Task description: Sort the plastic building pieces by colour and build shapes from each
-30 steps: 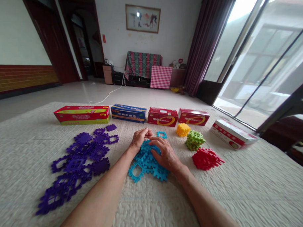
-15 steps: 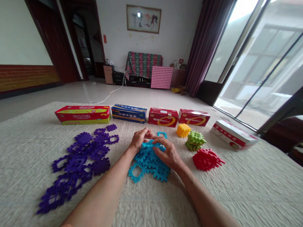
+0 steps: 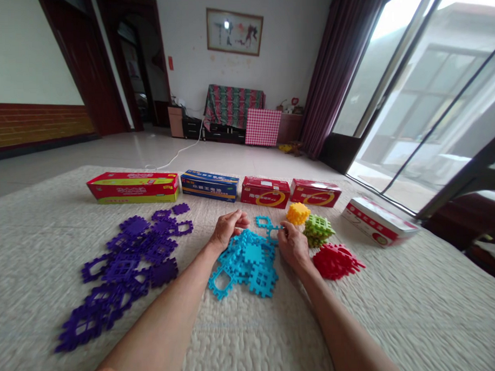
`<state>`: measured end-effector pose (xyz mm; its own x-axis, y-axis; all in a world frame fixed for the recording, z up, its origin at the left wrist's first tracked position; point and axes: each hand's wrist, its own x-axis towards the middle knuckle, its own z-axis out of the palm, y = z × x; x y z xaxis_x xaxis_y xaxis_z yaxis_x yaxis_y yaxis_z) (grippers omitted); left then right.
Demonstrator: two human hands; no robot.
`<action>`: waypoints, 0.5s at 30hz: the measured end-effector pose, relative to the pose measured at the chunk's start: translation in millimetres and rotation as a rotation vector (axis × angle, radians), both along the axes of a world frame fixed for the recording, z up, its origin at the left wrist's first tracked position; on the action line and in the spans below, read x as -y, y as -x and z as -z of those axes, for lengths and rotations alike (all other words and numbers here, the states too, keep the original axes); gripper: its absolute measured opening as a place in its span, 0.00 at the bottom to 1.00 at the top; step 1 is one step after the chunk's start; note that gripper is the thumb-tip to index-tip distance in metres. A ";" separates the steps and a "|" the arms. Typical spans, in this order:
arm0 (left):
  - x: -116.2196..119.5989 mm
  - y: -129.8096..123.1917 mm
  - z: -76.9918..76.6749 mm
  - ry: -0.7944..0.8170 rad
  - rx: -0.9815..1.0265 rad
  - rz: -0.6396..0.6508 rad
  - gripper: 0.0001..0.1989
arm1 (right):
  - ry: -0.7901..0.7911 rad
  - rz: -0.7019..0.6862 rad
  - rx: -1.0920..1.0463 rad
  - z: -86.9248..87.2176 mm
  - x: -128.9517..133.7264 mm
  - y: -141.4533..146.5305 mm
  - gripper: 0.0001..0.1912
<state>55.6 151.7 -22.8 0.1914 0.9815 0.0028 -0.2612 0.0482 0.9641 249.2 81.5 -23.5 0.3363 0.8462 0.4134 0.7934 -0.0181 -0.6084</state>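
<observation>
A heap of light-blue interlocking pieces [image 3: 253, 254] lies in the middle of the quilted cover. My right hand [image 3: 293, 242], right of the heap, pinches a light-blue frame piece [image 3: 272, 234] at its right edge. Just behind that piece is another light-blue frame [image 3: 263, 222]. My left hand [image 3: 228, 229] rests at the heap's back left with curled fingers; whether anything is in them is hidden. To the left spread many purple pieces [image 3: 122, 267]. Right of my right hand are a yellow block [image 3: 298, 213], a green block [image 3: 318, 230] and a red stack [image 3: 337, 261].
Along the back stand a red-and-green box [image 3: 134, 188], a blue box [image 3: 210, 186] and two red boxes [image 3: 265, 192], [image 3: 316, 193]. A white-and-red box [image 3: 378, 220] lies at the right. The cover's edge [image 3: 456, 248] runs down the right side.
My right hand has moved from above the heap to its right, with a light-blue frame piece now in its fingers. The top of the heap is uncovered. My left hand has barely moved.
</observation>
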 end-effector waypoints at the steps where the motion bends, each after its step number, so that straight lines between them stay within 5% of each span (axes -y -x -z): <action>1: -0.1 0.0 0.3 -0.003 -0.001 0.002 0.22 | 0.010 0.011 0.031 -0.2 0.8 1.1 0.20; 8: 1.3 0.1 0.4 -0.024 -0.010 0.005 0.22 | 0.068 -0.015 0.161 0.3 6.4 8.9 0.28; 15: 0.7 0.0 0.8 -0.035 -0.020 0.012 0.22 | 0.132 0.058 0.239 -0.2 5.9 12.7 0.23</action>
<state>55.6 151.0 -23.6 0.2031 0.9786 0.0330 -0.2418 0.0174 0.9702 236.5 75.6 -23.2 0.2916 0.8804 0.3740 0.9097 -0.1344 -0.3930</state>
